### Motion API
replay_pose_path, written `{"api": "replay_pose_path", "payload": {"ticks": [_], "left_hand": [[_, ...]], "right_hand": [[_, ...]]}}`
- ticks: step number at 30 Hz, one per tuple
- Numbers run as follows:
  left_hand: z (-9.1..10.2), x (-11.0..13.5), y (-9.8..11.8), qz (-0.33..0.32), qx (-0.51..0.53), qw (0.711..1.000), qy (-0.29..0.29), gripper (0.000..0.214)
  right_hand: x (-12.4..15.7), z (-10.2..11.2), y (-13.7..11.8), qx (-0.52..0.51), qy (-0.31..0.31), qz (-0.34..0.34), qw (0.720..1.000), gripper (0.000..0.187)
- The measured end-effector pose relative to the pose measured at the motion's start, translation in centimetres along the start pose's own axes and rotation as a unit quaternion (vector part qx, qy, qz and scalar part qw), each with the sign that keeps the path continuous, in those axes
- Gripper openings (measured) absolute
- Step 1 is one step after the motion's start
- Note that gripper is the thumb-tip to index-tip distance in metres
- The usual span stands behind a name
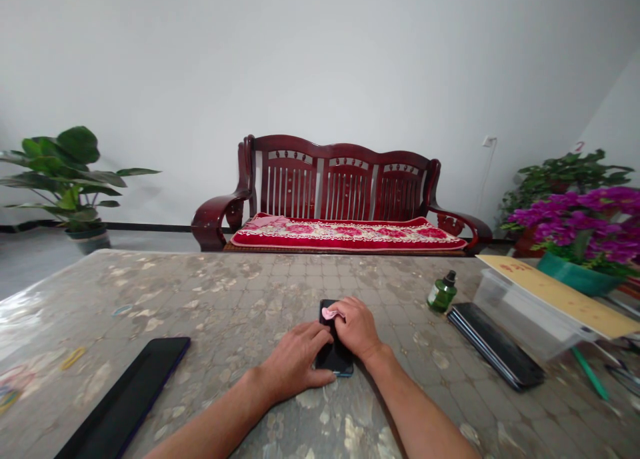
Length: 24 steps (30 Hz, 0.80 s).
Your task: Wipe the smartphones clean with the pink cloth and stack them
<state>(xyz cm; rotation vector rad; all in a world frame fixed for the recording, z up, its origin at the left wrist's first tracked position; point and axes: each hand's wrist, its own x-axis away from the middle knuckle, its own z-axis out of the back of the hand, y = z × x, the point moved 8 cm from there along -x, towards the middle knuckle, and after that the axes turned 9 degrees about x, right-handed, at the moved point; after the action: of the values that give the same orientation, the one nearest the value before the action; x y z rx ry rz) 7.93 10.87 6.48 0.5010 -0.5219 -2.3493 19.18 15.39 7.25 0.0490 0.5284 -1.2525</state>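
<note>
Spreading beneath the grip is a table [200, 299] with a floral, grid-patterned top, and a dark red wooden bench [347, 186] stands beyond the hands. Far to the left of them, a plain pot [88, 238] holds a broad-leaved plant [60, 179]. Well to their right, a teal bowl [570, 274] is filled with purple flowers [585, 219]. In front of it is a clear plastic box [525, 319] with a yellow board [565, 296] across its top; what lies inside cannot be told.

The forearms run in from the near side. The left hand [300, 354] lies flat and palm down, fingers forward, thumb out at the near end; the right hand [358, 326] is curled, knuckles up, fingers and thumb pressed together.

Left of the grip and nearer lies a black phone [130, 396]; to the right is a stack of dark phones [495, 346]. The handled phone [343, 356] lies flat under both hands, which cover part of its screen. A green bottle [442, 294] stands upright just before the stack's far end. Pinched in the right hand, a pink cloth [331, 313] sits over the screen's far part. A yellow band [73, 358] lies far left.
</note>
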Motion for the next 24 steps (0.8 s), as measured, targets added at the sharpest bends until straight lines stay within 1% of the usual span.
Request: {"api": "replay_pose_path", "payload": {"ticks": [3, 5, 10, 12, 16, 18, 20, 22, 24], "left_hand": [[-0.2, 0.0, -0.2, 0.0, -0.008, 1.0, 0.0, 0.038], [-0.3, 0.1, -0.3, -0.004, -0.011, 1.0, 0.004, 0.04], [-0.3, 0.1, -0.7, -0.001, -0.005, 1.0, 0.006, 0.042], [-0.3, 0.2, -1.0, 0.002, -0.002, 1.0, 0.01, 0.043], [-0.1, 0.2, -1.4, 0.009, -0.003, 1.0, 0.024, 0.041], [0.2, 0.2, -1.6, 0.021, 0.0, 0.999, 0.032, 0.034], [0.6, 0.2, -1.9, 0.046, 0.006, 0.998, 0.044, 0.023], [1.2, 0.3, -2.5, 0.083, 0.017, 0.994, 0.071, 0.014], [1.7, 0.5, -3.1, 0.112, 0.044, 0.987, 0.108, 0.013]], "right_hand": [[-0.2, 0.3, 1.7, 0.035, 0.017, -0.064, 0.997, 0.031], [-0.2, 0.4, 2.8, 0.049, 0.027, -0.095, 0.994, 0.031], [0.2, 0.6, 5.1, 0.058, 0.045, -0.15, 0.986, 0.031], [0.3, 0.7, 5.5, 0.061, 0.05, -0.156, 0.985, 0.033], [0.2, 1.4, 4.7, 0.065, 0.068, -0.127, 0.988, 0.041], [0.3, 2.1, 3.8, 0.069, 0.088, -0.115, 0.987, 0.041], [0.4, 2.4, 2.8, 0.075, 0.096, -0.101, 0.987, 0.04], [0.4, 2.3, 1.8, 0.079, 0.078, -0.086, 0.99, 0.039], [0.4, 1.7, 1.1, 0.089, 0.039, -0.083, 0.992, 0.038]]}}
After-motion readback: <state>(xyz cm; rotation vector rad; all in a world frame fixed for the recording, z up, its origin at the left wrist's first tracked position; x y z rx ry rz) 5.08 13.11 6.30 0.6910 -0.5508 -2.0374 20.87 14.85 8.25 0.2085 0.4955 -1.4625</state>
